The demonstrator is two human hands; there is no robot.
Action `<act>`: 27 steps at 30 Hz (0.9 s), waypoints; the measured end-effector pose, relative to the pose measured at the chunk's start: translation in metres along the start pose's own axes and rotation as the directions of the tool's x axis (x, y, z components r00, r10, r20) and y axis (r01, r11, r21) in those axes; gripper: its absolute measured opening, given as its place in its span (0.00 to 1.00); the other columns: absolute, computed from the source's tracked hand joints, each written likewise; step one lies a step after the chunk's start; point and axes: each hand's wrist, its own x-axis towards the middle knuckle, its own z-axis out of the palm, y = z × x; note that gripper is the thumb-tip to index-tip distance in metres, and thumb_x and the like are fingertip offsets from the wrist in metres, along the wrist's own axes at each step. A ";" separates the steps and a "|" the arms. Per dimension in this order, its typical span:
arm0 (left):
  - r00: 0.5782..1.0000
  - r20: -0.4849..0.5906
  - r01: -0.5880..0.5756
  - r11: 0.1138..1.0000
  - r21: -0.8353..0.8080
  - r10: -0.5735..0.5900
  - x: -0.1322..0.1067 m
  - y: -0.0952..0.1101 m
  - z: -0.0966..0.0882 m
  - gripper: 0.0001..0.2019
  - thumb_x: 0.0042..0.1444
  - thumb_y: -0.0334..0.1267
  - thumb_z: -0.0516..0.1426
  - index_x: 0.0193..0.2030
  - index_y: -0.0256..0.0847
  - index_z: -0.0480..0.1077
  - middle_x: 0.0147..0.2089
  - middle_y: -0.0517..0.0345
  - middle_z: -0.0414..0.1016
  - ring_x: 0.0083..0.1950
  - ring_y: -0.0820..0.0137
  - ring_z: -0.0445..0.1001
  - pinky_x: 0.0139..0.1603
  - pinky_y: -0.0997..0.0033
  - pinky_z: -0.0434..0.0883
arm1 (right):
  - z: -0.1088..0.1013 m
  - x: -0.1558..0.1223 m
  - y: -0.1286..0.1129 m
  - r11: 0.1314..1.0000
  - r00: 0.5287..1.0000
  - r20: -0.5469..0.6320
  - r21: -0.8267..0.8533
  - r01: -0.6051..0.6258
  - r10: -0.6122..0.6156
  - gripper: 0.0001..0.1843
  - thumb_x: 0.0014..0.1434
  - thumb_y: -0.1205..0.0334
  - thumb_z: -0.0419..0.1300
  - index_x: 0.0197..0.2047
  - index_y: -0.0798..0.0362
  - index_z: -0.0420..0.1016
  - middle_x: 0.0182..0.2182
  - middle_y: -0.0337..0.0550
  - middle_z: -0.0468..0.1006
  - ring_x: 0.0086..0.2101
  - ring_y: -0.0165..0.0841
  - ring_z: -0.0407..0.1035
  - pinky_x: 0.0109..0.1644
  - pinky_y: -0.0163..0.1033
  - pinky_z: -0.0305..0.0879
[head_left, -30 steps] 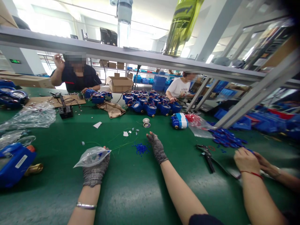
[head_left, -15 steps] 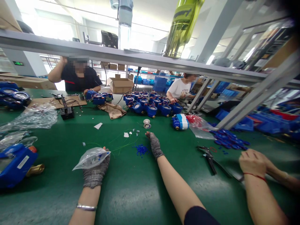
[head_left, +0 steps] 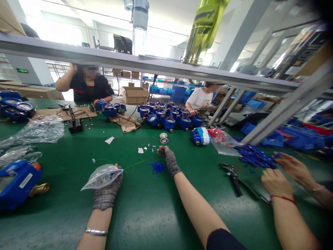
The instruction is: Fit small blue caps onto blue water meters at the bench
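Observation:
My left hand [head_left: 106, 191], in a grey knit glove, grips a small clear plastic bag [head_left: 100, 176] with a few blue bits inside, low over the green table [head_left: 145, 208]. My right hand [head_left: 168, 158], also gloved, is stretched forward with its fingers curled near small metal parts [head_left: 148, 147] and thin green wires [head_left: 135, 162]. A little pile of blue beads [head_left: 156, 167] lies just left of that hand. What the curled fingers hold, if anything, I cannot make out.
A co-worker's two bare hands [head_left: 283, 175] work at the right by a heap of blue parts [head_left: 253, 156] and pliers [head_left: 232, 173]. Blue meters [head_left: 169, 118] line the far side; another [head_left: 15, 182] lies at left. Clear bags [head_left: 36, 130] lie left. Two people sit opposite.
My right hand reached a little farther forward and left, and its fingers curled. The co-worker's far hand stretched out toward the blue parts. My left hand stayed put.

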 end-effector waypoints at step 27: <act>0.996 -0.084 -0.061 0.914 -0.402 0.029 0.011 0.013 -0.031 0.26 0.59 0.56 0.39 0.42 0.43 0.73 0.44 0.38 0.75 0.57 0.46 0.70 0.53 0.38 0.69 | 0.061 0.089 -0.047 0.680 0.853 0.522 -0.617 0.395 -0.022 0.27 0.49 0.46 0.64 0.53 0.40 0.75 0.50 0.44 0.76 0.47 0.42 0.71 0.49 0.42 0.65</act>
